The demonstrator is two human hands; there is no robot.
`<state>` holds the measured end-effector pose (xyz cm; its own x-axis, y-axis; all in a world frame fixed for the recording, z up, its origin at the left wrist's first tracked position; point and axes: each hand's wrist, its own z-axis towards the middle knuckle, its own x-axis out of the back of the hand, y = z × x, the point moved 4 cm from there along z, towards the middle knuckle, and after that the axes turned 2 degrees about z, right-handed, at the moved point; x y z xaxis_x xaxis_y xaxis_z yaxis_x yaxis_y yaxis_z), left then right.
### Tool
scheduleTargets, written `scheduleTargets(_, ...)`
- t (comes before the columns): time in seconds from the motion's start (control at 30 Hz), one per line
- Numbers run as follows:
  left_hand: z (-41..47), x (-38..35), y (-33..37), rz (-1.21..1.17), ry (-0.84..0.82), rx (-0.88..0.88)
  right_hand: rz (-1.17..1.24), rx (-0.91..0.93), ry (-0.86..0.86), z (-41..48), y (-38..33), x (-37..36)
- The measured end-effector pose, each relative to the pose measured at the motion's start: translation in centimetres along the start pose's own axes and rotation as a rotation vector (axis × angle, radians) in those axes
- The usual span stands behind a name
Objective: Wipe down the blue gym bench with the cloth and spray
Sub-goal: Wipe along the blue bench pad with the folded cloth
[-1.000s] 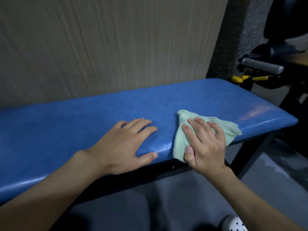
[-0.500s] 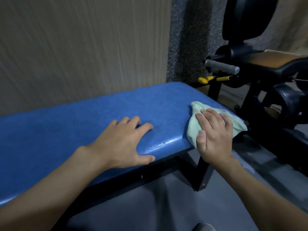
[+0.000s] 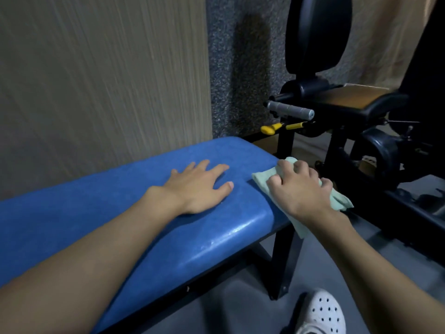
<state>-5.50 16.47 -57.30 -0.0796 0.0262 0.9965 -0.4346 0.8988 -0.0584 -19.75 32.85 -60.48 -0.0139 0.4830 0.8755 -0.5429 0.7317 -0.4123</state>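
Pale green cloth [image 3: 261, 180], bunched in the right hand's [image 3: 301, 189] curled fingers, overhangs the blue bench's [image 3: 120, 213] end and could slip off, while the left hand [image 3: 199, 186] rests flat, gripping nothing

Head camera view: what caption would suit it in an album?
Left hand flat on the blue gym bench, right hand gripping a pale green cloth at the bench's end.
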Motion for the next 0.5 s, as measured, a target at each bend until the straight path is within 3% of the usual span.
scheduleTargets(0.3,-1.6,-1.4,0.1,-0.057,-0.013,0.052,-0.1,0.026,-0.283,2.6,-1.6,0.6)
scheduleTargets(0.5,-1.4,-0.9,0.0,-0.044,0.076,0.082,-0.094,0.074,-0.358,6.8,-4.2,-0.8)
